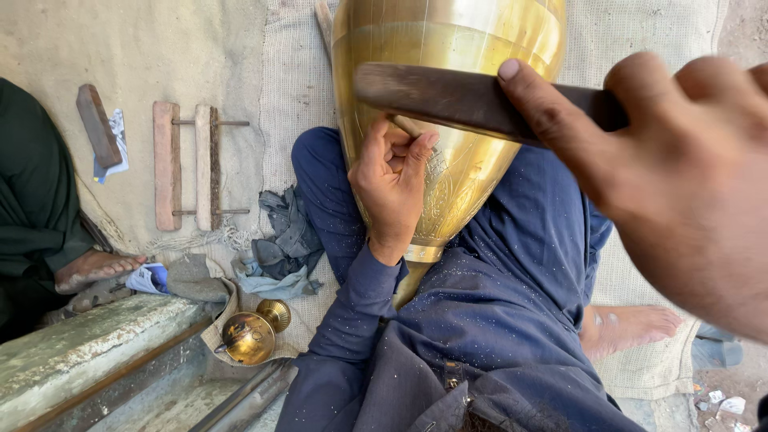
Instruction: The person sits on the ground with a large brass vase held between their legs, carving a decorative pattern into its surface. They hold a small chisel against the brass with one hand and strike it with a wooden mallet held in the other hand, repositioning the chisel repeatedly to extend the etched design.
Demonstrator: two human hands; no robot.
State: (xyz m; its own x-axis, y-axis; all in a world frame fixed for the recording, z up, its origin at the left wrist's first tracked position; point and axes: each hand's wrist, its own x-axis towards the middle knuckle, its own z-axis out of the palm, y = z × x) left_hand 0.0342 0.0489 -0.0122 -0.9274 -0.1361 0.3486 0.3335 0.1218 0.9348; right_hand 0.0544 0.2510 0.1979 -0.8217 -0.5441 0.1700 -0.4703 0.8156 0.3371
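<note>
One big brass vase lying across lap, neck toward body. R hand fingers wrapped round one dark hammer handle above vase. L hand fingers pinched on thin chisel against vase. One small brass pot on cloth, two wooden blocks apart.

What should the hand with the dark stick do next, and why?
Probably bring the dark mallet down in a light tap on the thin punch. The right hand holds it raised just above the punch, and the left hand pinches the punch with its tip against the patterned side of the brass vase.
</note>
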